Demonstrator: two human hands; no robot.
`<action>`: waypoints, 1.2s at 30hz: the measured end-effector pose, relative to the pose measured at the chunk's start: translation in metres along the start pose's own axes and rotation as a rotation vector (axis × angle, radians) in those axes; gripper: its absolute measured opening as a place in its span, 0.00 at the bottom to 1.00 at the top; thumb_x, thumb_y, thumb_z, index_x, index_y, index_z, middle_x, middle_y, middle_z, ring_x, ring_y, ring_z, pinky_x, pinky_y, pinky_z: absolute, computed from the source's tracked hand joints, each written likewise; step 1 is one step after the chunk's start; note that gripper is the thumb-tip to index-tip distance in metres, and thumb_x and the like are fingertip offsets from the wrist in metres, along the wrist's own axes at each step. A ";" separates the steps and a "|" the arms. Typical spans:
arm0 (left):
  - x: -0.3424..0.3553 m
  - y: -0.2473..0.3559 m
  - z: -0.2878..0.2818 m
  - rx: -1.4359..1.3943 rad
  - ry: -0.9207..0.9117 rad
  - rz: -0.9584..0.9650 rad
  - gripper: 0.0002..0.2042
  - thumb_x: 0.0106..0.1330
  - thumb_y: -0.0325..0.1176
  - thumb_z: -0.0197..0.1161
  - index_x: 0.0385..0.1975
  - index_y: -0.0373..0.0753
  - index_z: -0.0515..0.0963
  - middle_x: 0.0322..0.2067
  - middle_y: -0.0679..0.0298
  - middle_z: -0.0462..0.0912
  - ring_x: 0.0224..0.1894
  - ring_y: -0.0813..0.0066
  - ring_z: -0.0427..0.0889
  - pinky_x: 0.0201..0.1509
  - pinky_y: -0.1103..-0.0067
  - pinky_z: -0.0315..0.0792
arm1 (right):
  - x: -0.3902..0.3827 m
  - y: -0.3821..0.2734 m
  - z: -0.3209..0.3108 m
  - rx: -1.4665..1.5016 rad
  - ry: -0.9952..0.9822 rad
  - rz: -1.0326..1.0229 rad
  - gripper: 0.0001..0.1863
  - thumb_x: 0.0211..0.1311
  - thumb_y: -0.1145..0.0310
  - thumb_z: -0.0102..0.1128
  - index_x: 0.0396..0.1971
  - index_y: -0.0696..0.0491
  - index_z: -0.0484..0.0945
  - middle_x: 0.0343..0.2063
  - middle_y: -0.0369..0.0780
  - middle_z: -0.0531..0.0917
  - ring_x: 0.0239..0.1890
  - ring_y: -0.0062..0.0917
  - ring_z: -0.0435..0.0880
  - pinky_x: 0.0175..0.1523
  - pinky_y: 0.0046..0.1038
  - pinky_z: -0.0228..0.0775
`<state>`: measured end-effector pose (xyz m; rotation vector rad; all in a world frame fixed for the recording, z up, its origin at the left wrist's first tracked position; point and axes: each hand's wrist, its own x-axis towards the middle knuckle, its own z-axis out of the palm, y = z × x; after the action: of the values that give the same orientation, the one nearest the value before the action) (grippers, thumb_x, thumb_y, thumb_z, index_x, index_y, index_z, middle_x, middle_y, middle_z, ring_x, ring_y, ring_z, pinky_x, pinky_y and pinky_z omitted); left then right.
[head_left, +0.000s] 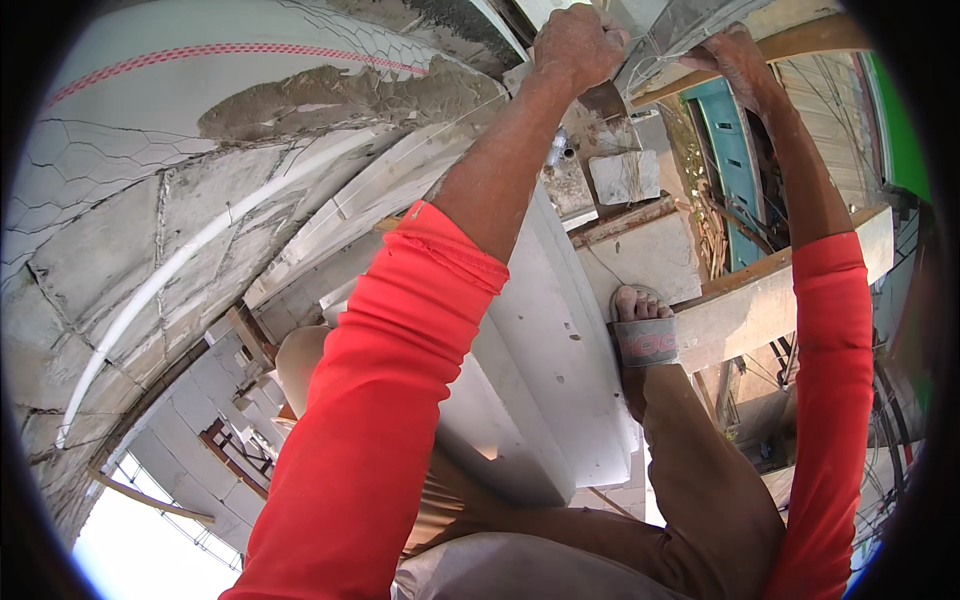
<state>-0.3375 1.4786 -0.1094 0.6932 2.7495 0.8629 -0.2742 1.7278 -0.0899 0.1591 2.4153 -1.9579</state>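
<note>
Wall [100, 260]: where the hexagonal mesh [90, 165] ends, bare grey blocks show; a rough mortar patch [330, 105] lies below a red-dotted strip [230, 48].
Pale beam [540, 350]: stepped, pitted, beside the right leg.
White pipe [150, 290]: curving across the blocks.
Teal panel [728, 160]: lower down, left of the right forearm.
Sandalled foot [645, 310]: right one, beside the beam.
Left hand [578, 48]: clenched, top centre; contents hidden.
Right hand [735, 60]: fingers curled at a grey sheet [690, 30]; cannot tell whether they grip.
Thin wires [650, 72]: between both hands, along the sheet's lower edge.
</note>
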 end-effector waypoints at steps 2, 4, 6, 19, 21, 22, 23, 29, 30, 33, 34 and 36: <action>-0.007 0.003 0.003 -0.067 0.046 0.016 0.20 0.71 0.45 0.61 0.39 0.30 0.85 0.40 0.37 0.87 0.47 0.39 0.87 0.54 0.56 0.80 | 0.002 0.036 -0.023 0.217 -0.065 0.273 0.24 0.71 0.58 0.65 0.53 0.66 0.82 0.49 0.48 0.88 0.52 0.32 0.89 0.63 0.33 0.83; -0.009 0.011 -0.001 -0.106 -0.020 -0.046 0.21 0.71 0.47 0.62 0.43 0.30 0.85 0.41 0.36 0.87 0.48 0.39 0.87 0.56 0.57 0.80 | 0.007 0.055 -0.041 0.150 -0.151 0.321 0.27 0.74 0.57 0.62 0.59 0.65 0.78 0.54 0.48 0.85 0.56 0.34 0.86 0.69 0.35 0.79; -0.010 0.012 -0.005 -0.075 -0.045 -0.135 0.19 0.71 0.47 0.62 0.47 0.38 0.87 0.43 0.39 0.88 0.49 0.38 0.87 0.57 0.58 0.80 | 0.013 0.067 -0.037 0.138 -0.121 0.272 0.26 0.74 0.57 0.63 0.57 0.66 0.79 0.52 0.48 0.86 0.55 0.34 0.87 0.67 0.35 0.80; -0.265 0.109 -0.169 -0.299 0.602 -0.648 0.17 0.75 0.39 0.65 0.54 0.31 0.83 0.49 0.53 0.87 0.53 0.66 0.85 0.64 0.67 0.74 | -0.027 0.008 -0.034 -0.319 -0.255 0.404 0.19 0.70 0.59 0.59 0.41 0.61 0.86 0.36 0.47 0.89 0.40 0.32 0.90 0.46 0.34 0.84; -0.327 0.098 -0.175 -0.006 0.552 -0.678 0.22 0.76 0.39 0.64 0.63 0.33 0.77 0.61 0.48 0.79 0.63 0.58 0.78 0.69 0.63 0.70 | -0.038 0.011 -0.025 -0.709 -0.406 0.249 0.17 0.67 0.59 0.59 0.34 0.61 0.86 0.33 0.50 0.88 0.39 0.41 0.89 0.46 0.40 0.82; -0.353 0.095 -0.177 0.154 0.487 -0.677 0.24 0.77 0.40 0.62 0.67 0.33 0.73 0.66 0.47 0.74 0.67 0.54 0.74 0.71 0.61 0.67 | -0.058 0.006 -0.014 -0.954 -0.478 0.039 0.17 0.66 0.60 0.59 0.30 0.61 0.85 0.32 0.52 0.88 0.39 0.47 0.88 0.47 0.44 0.79; -0.370 0.094 -0.175 0.297 0.415 -0.668 0.27 0.78 0.42 0.60 0.71 0.33 0.69 0.71 0.46 0.69 0.71 0.50 0.70 0.73 0.58 0.64 | -0.080 0.020 -0.011 -0.921 -0.467 0.060 0.17 0.63 0.60 0.60 0.30 0.61 0.85 0.33 0.53 0.88 0.41 0.50 0.86 0.50 0.45 0.78; -0.407 0.079 -0.150 0.373 0.328 -0.660 0.36 0.78 0.49 0.52 0.77 0.30 0.57 0.78 0.46 0.57 0.80 0.43 0.53 0.77 0.50 0.51 | -0.125 -0.096 0.083 -0.797 -0.797 0.082 0.14 0.59 0.63 0.63 0.29 0.60 0.86 0.34 0.54 0.87 0.45 0.52 0.86 0.54 0.47 0.76; -0.407 0.081 -0.151 0.385 0.345 -0.664 0.36 0.77 0.49 0.53 0.77 0.31 0.58 0.78 0.47 0.58 0.80 0.43 0.54 0.77 0.50 0.51 | -0.127 -0.116 0.098 -0.762 -0.841 0.061 0.13 0.60 0.63 0.63 0.28 0.59 0.85 0.34 0.53 0.87 0.43 0.52 0.85 0.53 0.48 0.76; -0.406 0.081 -0.152 0.331 0.420 -0.654 0.34 0.77 0.47 0.55 0.76 0.32 0.60 0.77 0.50 0.61 0.78 0.45 0.58 0.77 0.49 0.52 | -0.133 -0.165 0.140 -0.734 -0.899 -0.085 0.12 0.61 0.65 0.62 0.25 0.58 0.84 0.30 0.52 0.86 0.40 0.53 0.85 0.52 0.50 0.76; -0.406 0.080 -0.155 0.308 0.426 -0.661 0.34 0.76 0.47 0.56 0.76 0.33 0.61 0.77 0.50 0.61 0.78 0.45 0.58 0.77 0.49 0.52 | -0.133 -0.188 0.163 -0.730 -0.916 -0.158 0.12 0.61 0.65 0.61 0.24 0.58 0.83 0.29 0.52 0.85 0.39 0.53 0.84 0.51 0.50 0.75; -0.412 0.077 -0.162 0.275 0.441 -0.696 0.34 0.75 0.47 0.57 0.75 0.33 0.62 0.77 0.51 0.62 0.78 0.46 0.58 0.77 0.50 0.52 | -0.135 -0.234 0.203 -0.890 -0.924 -0.140 0.13 0.68 0.63 0.60 0.43 0.56 0.85 0.45 0.50 0.86 0.52 0.49 0.83 0.58 0.48 0.73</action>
<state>0.0036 1.2555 0.0794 -0.4873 3.1627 0.5193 -0.1711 1.4739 0.1075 -0.7510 2.3005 -0.5339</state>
